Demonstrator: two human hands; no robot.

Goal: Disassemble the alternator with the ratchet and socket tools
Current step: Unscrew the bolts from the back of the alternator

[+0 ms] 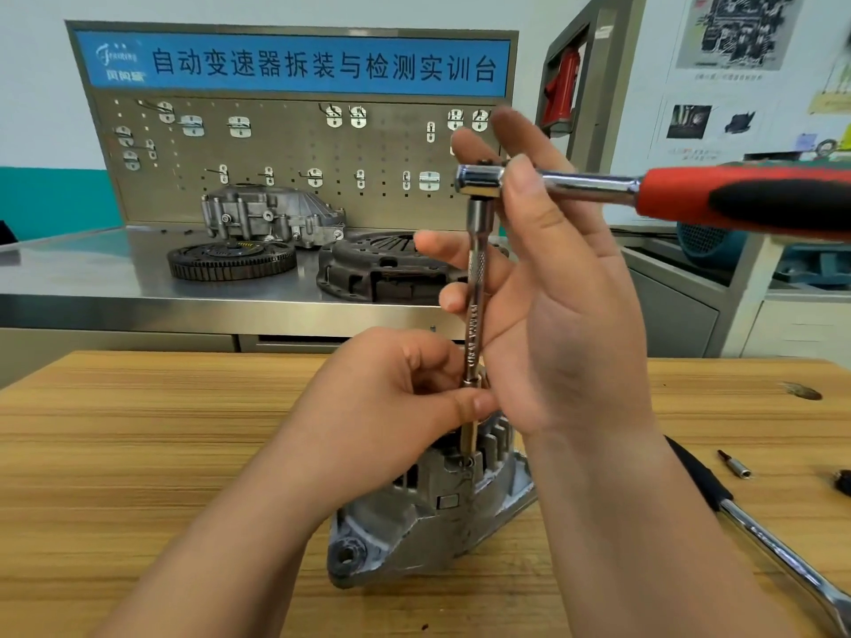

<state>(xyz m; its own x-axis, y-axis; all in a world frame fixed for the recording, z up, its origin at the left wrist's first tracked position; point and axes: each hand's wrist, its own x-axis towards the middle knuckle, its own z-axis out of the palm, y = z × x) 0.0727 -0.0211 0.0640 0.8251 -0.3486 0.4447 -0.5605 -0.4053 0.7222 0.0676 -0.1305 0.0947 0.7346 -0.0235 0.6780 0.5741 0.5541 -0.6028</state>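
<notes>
While the grey cast-metal alternator [414, 522] stands on the striped wooden bench [138, 430] at near centre, one mounting ear towards the camera, a long chrome extension bar [474, 287] rises upright from its finned top. The left hand [391, 398] sits just above the housing. Its grip pinches the lower end of the bar between thumb and forefinger, with the other fingers curled in.

Higher up, the right hand [566, 315] has its grip spread. The fingers stand straight and apart behind the bar, and the thumb lies across the neck of a chrome ratchet with a red and black handle [594, 184]. The ratchet's head caps the bar and its handle runs level to the right.

On the bench to the right lie a long chrome wrench with a black handle [773, 541], a small chrome bit [734, 463] just beyond it, and a small black part [842, 483] at the frame's edge.

Farther back, a steel bench [92, 269] carries a dark toothed flywheel ring [230, 260], a dark round clutch cover [368, 269] and a silver cast housing [271, 214]. Behind these stands a perforated metal tool board [285, 149] with hooks, topped by a blue sign [294, 64] in white characters.
</notes>
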